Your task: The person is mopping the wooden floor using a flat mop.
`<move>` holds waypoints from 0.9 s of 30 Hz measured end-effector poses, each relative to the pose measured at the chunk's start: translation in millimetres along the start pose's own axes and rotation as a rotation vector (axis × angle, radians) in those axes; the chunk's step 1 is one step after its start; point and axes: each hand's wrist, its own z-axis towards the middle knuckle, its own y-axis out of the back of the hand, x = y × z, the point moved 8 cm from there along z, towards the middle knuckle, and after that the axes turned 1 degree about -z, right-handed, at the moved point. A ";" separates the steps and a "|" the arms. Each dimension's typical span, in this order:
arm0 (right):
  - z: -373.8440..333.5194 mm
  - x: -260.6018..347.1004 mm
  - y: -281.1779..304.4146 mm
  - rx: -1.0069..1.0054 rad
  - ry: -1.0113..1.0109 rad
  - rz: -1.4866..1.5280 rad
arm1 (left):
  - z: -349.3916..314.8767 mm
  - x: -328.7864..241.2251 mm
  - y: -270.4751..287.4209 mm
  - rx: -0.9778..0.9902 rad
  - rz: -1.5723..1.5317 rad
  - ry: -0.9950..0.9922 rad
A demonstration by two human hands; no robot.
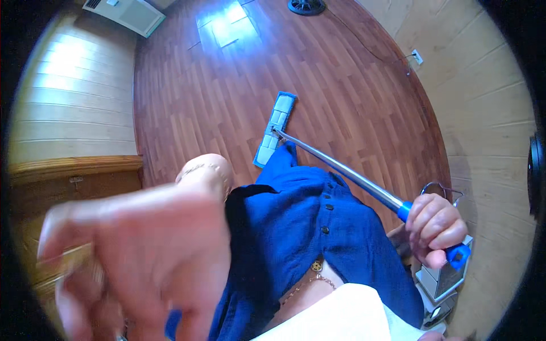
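Note:
My right hand is closed around the blue grip at the upper end of a flat mop's metal handle. The handle slants down to the left to the mop head, a long pale plate with a blue fringed pad, lying on the floor. Large and close in front of the camera, my left hand is raised and blurred by motion. Its fingers are loosely bent and apart, with nothing visible in them. A bracelet shows at that arm's wrist. The blue buttoned garment I wear reaches down close to the mop head.
Wood-plank flooring spreads ahead, with bright glare on it. A white appliance stands far left. A black round base trails a cord to a wall outlet. Beside my right hand is a white-framed unit. Walls flank both sides.

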 end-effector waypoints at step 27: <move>156.4 -301.2 -51.1 -0.086 -0.483 -0.525 | -420.9 197.2 414.5 1.612 0.341 1.648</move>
